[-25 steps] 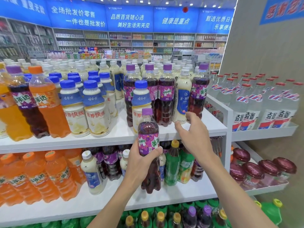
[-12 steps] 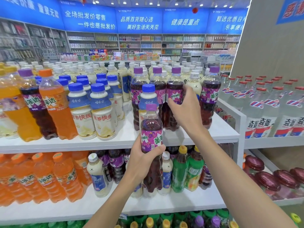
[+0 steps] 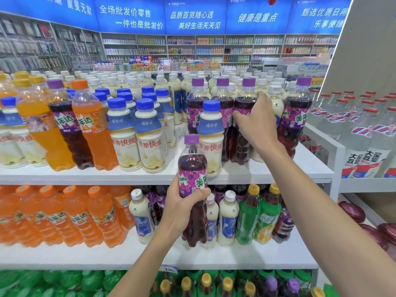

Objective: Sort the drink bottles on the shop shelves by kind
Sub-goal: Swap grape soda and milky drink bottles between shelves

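Observation:
My left hand grips a purple-capped grape soda bottle upright in front of the shelves, level with the top shelf's front edge. My right hand reaches onto the top shelf and curls round a grape soda bottle in a row of like purple bottles, thumb on its label, fingers behind it. A blue-capped milk drink bottle stands alone just in front of that row. A cream bottle with a white cap stands right of the gripped one.
On the top shelf, orange and grape sodas stand left, blue-capped milk drinks in the middle. The middle shelf holds orange sodas, cream bottles, green tea bottles. Clear red-capped bottles fill the right-hand unit.
My right hand rose from the top shelf's front edge and closed round a grape soda bottle in the back row. My left hand lifted its bottle slightly.

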